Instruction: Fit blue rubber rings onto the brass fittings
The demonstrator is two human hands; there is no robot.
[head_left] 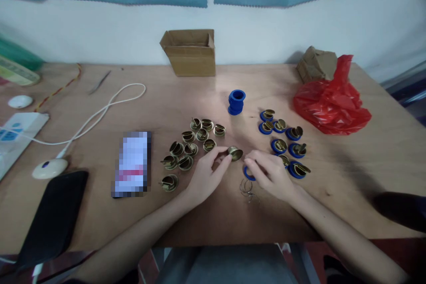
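My left hand [208, 173] pinches a small brass round part [235, 153] just above the wooden table [213, 222]. My right hand [270, 173] lies beside it, fingers curled over a blue ring [246, 173] on the table. Several loose brass parts [191, 146] lie to the left of my hands. Several brass parts seated in blue rings [288, 144] lie to the right. A stack of blue rings [236, 102] stands behind. Thin wire springs [248, 188] lie under my right wrist.
A small open cardboard box [191, 53] stands at the back wall. A red plastic bag [331, 104] and brown paper package [316, 64] lie back right. Left are a phone [133, 164], a black phone [53, 217], white cables [100, 113] and a white puck-shaped device [49, 168].
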